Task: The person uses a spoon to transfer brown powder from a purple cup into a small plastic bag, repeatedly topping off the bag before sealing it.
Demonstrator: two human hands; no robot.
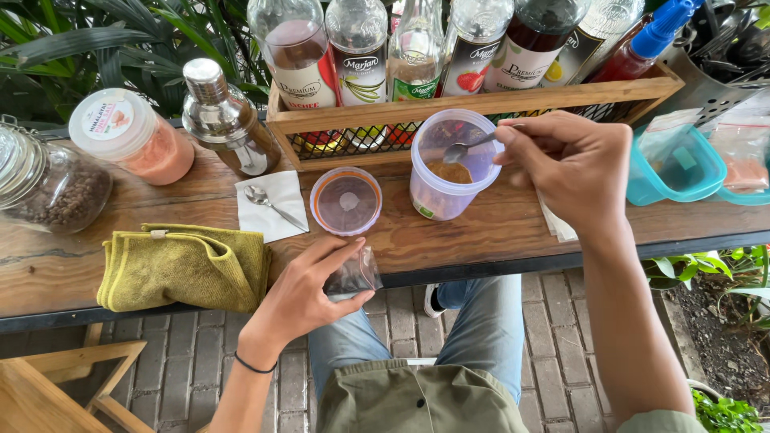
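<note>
Spoon in tub, small cup held at the table edge.

I see my right hand (573, 164) pinching a metal spoon (465, 149), bowl dipped in the clear plastic tub (449, 172) of brown powder on the wooden table (449, 240). My left hand (309, 293) fingers wrap a small clear cup (354, 275) just below the edge. Orange-rimmed lid (346, 200) lies beside the tub; folded yellow cloth (184, 267) sits left.

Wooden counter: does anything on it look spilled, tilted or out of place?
Nothing looks spilled. The left hand holds a small clear glass tilted at the counter's edge. The orange-rimmed lid lies off its open tub.
</note>
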